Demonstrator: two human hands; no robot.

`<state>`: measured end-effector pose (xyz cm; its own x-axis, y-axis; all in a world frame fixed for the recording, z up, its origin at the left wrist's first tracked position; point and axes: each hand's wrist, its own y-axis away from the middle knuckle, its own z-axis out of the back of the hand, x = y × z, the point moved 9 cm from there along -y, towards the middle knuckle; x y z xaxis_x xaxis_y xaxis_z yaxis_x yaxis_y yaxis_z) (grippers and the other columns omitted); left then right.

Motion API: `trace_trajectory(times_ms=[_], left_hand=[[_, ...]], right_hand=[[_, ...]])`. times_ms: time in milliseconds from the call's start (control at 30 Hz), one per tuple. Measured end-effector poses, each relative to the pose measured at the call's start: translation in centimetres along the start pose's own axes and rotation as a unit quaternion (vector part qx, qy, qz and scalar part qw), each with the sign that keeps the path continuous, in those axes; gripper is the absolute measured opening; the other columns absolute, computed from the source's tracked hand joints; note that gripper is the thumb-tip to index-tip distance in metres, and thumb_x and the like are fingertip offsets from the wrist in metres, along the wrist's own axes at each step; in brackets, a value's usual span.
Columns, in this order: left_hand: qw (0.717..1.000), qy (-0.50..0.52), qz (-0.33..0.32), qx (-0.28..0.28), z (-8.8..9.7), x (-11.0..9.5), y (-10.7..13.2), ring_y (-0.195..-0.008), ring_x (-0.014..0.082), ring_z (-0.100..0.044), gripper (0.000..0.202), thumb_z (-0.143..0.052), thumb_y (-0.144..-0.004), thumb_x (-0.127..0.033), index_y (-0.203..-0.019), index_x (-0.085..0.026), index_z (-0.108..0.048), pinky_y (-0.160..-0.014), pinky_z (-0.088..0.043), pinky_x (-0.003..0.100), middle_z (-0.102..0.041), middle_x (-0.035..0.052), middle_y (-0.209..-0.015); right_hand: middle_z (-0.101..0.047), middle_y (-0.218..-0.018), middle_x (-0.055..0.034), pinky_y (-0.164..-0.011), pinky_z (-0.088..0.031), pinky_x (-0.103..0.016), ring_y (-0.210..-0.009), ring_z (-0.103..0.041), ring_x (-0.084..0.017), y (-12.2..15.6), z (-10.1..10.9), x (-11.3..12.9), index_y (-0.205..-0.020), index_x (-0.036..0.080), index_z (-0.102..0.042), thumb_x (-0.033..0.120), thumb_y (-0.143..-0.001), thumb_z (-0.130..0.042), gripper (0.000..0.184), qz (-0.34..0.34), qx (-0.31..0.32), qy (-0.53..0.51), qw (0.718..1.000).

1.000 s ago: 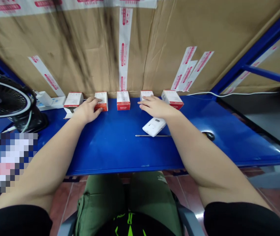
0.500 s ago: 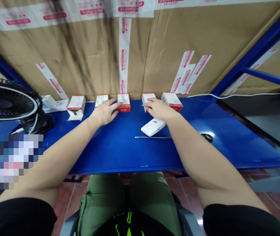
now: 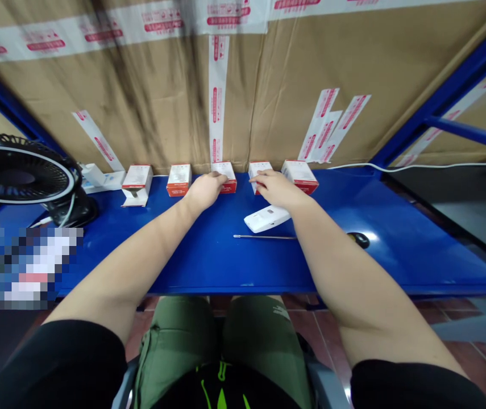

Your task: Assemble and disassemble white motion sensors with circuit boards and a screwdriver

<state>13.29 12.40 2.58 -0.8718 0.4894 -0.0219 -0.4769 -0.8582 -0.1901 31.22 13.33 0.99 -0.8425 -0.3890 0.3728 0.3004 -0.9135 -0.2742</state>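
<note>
My left hand (image 3: 207, 191) is over a small red-and-white box (image 3: 227, 178), its fingers bent across the top and left side and partly hidden by the hand. Across the top of another red-and-white box (image 3: 260, 167) lie the spread fingers of my right hand (image 3: 277, 186). A white handheld device (image 3: 265, 219) lies below my right wrist, its right end hidden by the forearm. In front of it is a thin screwdriver (image 3: 264, 237); the forearm covers its middle, and a dark handle (image 3: 359, 240) shows on the other side.
More boxes stand along the cardboard wall: one left of my left hand (image 3: 179, 179), one on the right (image 3: 299, 175), and one with its flap open (image 3: 137, 183). A black fan (image 3: 25, 176) and a power strip (image 3: 106, 182) occupy the left of the blue table (image 3: 208, 261).
My left hand has moved right and its spread fingers have bent over the middle box. That box has shifted right, towards the one under my right hand. The right hand stays nearly still.
</note>
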Motion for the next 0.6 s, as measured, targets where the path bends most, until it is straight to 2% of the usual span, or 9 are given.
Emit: trace_trajectory(times_ms=[100, 200, 267, 333, 400, 433, 467, 533, 600], left_hand=[[1.000, 0.007, -0.002, -0.003, 0.9, 0.4, 1.0, -0.134, 0.0308, -0.071, 0.040, -0.050, -0.107, -0.016, -0.142, -0.021, -0.069, -0.112, -0.058, 0.044, -0.072, 0.0142, -0.147], [0.997, -0.001, 0.032, -0.065, 3.5, 3.0, 3.3, -0.146, 0.0373, -0.061, 0.042, -0.053, -0.108, -0.026, -0.147, -0.020, -0.065, -0.120, -0.051, 0.055, -0.066, 0.0160, -0.156], [0.988, -0.026, 0.095, -0.115, 5.6, 6.4, 5.6, -0.143, 0.0398, -0.061, 0.039, -0.051, -0.107, -0.028, -0.141, -0.020, -0.069, -0.121, -0.048, 0.058, -0.069, 0.0164, -0.150], [0.974, -0.040, 0.164, -0.153, 7.3, 10.2, 8.0, -0.144, 0.0409, -0.058, 0.035, -0.055, -0.104, -0.030, -0.133, -0.020, -0.071, -0.124, -0.045, 0.059, -0.071, 0.0162, -0.143], [0.955, -0.027, 0.245, -0.165, 7.9, 14.2, 10.3, -0.147, 0.0416, -0.055, 0.034, -0.058, -0.102, -0.034, -0.130, -0.020, -0.070, -0.127, -0.044, 0.063, -0.071, 0.0142, -0.141], [0.951, -0.019, 0.261, -0.161, 7.8, 15.6, 11.0, -0.146, 0.0422, -0.056, 0.036, -0.057, -0.102, -0.036, -0.133, -0.020, -0.069, -0.127, -0.044, 0.066, -0.071, 0.0136, -0.140], [0.949, -0.012, 0.274, -0.156, 7.6, 16.7, 11.5, -0.143, 0.0439, -0.059, 0.038, -0.058, -0.102, -0.037, -0.133, -0.020, -0.069, -0.123, -0.047, 0.068, -0.072, 0.0150, -0.138], [0.948, 0.005, 0.287, -0.138, 6.6, 18.2, 12.1, -0.137, 0.0457, -0.065, 0.038, -0.061, -0.099, -0.038, -0.130, -0.021, -0.071, -0.117, -0.053, 0.068, -0.071, 0.0196, -0.137], [0.949, 0.022, 0.294, -0.115, 5.5, 19.0, 12.3, -0.130, 0.0451, -0.070, 0.036, -0.064, -0.094, -0.036, -0.126, -0.023, -0.074, -0.115, -0.057, 0.065, -0.069, 0.0220, -0.141]], right_hand=[[-0.074, -0.148, -0.0144, -0.128, -0.049, -0.059, -0.142, -0.068, -0.035, 0.1, 0.9, -0.1, -0.136, 0.024, -0.079, 0.020, -0.101, -0.063, 0.038, -0.007, -0.015, -0.027, 1.000], [-0.076, -0.144, -0.0154, -0.126, -0.051, -0.059, -0.140, -0.068, -0.036, 1.1, 3.8, -0.4, -0.134, 0.022, -0.077, 0.025, -0.098, -0.068, 0.037, -0.027, -0.080, -0.064, 0.994], [-0.079, -0.135, -0.0144, -0.120, -0.056, -0.058, -0.134, -0.072, -0.035, 3.0, 6.7, 0.0, -0.128, 0.023, -0.078, 0.029, -0.097, -0.069, 0.033, -0.031, -0.146, -0.106, 0.983], [-0.082, -0.122, -0.0109, -0.109, -0.062, -0.056, -0.120, -0.077, -0.033, 6.1, 9.6, 1.2, -0.120, 0.025, -0.079, 0.035, -0.099, -0.068, 0.025, -0.018, -0.209, -0.169, 0.963], [-0.082, -0.111, -0.0079, -0.101, -0.064, -0.053, -0.111, -0.079, -0.031, 10.1, 11.8, 3.1, -0.110, 0.030, -0.079, 0.041, -0.103, -0.064, 0.020, 0.020, -0.272, -0.215, 0.938], [-0.082, -0.107, -0.0070, -0.098, -0.065, -0.053, -0.107, -0.078, -0.030, 12.3, 12.7, 4.1, -0.106, 0.032, -0.078, 0.043, -0.103, -0.063, 0.019, 0.040, -0.315, -0.226, 0.921], [-0.081, -0.101, -0.0065, -0.092, -0.066, -0.051, -0.101, -0.078, -0.029, 14.2, 13.0, 5.0, -0.100, 0.033, -0.077, 0.043, -0.102, -0.064, 0.016, 0.055, -0.344, -0.225, 0.910], [-0.079, -0.095, -0.0056, -0.083, -0.066, -0.047, -0.091, -0.077, -0.028, 16.5, 11.6, 6.4, -0.093, 0.032, -0.076, 0.036, -0.098, -0.072, 0.008, 0.077, -0.310, -0.214, 0.923], [-0.078, -0.092, -0.0044, -0.076, -0.064, -0.044, -0.084, -0.076, -0.026, 18.2, 9.9, 6.3, -0.090, 0.031, -0.076, 0.029, -0.098, -0.072, 0.009, 0.075, -0.304, -0.196, 0.929]])
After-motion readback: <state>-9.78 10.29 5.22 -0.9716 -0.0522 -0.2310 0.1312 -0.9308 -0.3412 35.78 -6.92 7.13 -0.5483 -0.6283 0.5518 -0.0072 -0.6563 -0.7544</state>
